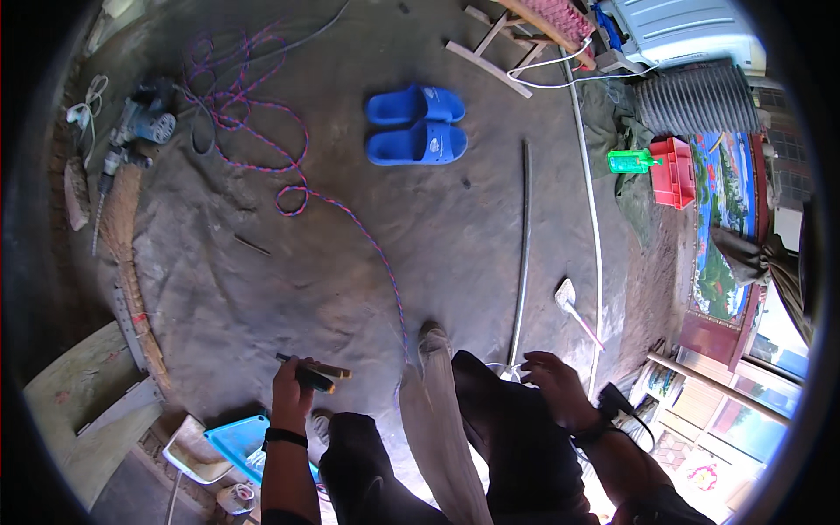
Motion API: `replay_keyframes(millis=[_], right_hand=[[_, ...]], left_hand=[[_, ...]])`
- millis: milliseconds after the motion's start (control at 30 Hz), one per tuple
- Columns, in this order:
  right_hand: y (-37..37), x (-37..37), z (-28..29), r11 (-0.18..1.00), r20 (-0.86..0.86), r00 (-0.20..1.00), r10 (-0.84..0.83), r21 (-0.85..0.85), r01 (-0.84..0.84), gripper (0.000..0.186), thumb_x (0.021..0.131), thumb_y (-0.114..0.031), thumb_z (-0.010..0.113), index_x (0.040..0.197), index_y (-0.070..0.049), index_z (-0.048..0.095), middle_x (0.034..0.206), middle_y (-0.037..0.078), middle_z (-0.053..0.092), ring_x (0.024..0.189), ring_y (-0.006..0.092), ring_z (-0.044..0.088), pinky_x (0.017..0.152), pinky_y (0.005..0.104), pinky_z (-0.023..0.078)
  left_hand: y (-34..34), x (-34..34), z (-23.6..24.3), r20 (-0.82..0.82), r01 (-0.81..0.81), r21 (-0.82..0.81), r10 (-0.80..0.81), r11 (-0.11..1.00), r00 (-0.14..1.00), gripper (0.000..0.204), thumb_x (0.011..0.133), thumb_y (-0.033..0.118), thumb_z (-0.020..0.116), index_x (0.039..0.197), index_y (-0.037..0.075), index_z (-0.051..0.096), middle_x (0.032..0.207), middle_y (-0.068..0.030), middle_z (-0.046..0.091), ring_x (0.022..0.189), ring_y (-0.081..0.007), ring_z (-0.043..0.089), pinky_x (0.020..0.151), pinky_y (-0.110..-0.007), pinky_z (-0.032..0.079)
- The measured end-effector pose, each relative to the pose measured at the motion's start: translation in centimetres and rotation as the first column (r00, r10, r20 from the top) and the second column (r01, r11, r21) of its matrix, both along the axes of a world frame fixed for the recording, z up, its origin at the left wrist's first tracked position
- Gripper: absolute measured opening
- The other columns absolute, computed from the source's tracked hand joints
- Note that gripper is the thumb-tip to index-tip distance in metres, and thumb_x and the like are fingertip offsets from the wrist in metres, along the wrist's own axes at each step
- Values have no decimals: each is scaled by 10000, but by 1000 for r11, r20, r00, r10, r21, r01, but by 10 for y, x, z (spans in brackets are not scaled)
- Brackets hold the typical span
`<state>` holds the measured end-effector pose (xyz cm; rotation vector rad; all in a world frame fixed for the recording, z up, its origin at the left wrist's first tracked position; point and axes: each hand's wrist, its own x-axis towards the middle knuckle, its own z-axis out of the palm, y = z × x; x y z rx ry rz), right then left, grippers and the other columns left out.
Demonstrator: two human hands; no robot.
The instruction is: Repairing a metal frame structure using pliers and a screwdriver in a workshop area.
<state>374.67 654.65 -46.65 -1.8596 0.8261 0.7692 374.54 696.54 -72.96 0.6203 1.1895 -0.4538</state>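
Observation:
My left hand point(291, 390) is closed around a black and yellow hand tool point(317, 378). Two handle-like parts stick out to the right of the fist, and a dark tip shows on its left; its exact kind is unclear. By my right knee, my right hand point(556, 385) has its fingers curled beside a thin white loop point(502, 367) at the near end of a grey rod point(526, 236). Whatever those fingers hold is hidden. A long pale piece point(442, 411), seemingly cloth-like, stands between my legs, with a red and blue rope point(378, 248) running up to it.
Blue slippers point(416, 125) lie ahead on the floor. A power drill point(131, 131) is at far left. A white pole point(588, 188), a small white-headed scoop point(569, 296), a green bottle point(632, 162) and a red crate point(672, 173) lie right. A blue tray point(234, 440) is near left.

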Motion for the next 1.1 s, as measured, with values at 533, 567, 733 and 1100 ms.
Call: replay_keyframes(millis=[533,567,733,1100], right_hand=[[-87,-7,130,959,-75,956,-283,-24,282,448,894,-363,526,1164,-11,586,897,129,688,795,215,686,736,334,533],[-99,6,137,950,-86,946,-313,-41,310,440,890,-351,538,1164,-11,586,893,122,685,773,215,684,722,330,536],[-136,73,178,851,-60,853,-518,67,521,426,931,-340,514,1234,-41,503,939,132,650,617,197,645,523,299,505],[-92,275,286,731,122,726,-677,230,642,458,953,-354,516,1310,-77,442,987,112,622,723,196,638,640,302,492]], left_hand=[[16,63,486,130,331,103,-343,938,930,277,859,220,559,1087,70,513,830,-86,592,788,-254,617,747,-448,530],[24,67,502,148,356,119,-371,927,917,271,863,209,555,1092,70,513,833,-86,591,798,-249,616,761,-437,527],[37,105,534,460,410,209,-460,888,760,260,870,210,581,1054,32,541,866,-118,622,819,-267,633,743,-417,533],[-17,352,572,430,685,150,-671,713,604,442,713,28,728,1084,59,489,991,-144,613,869,-283,653,774,-402,555]])
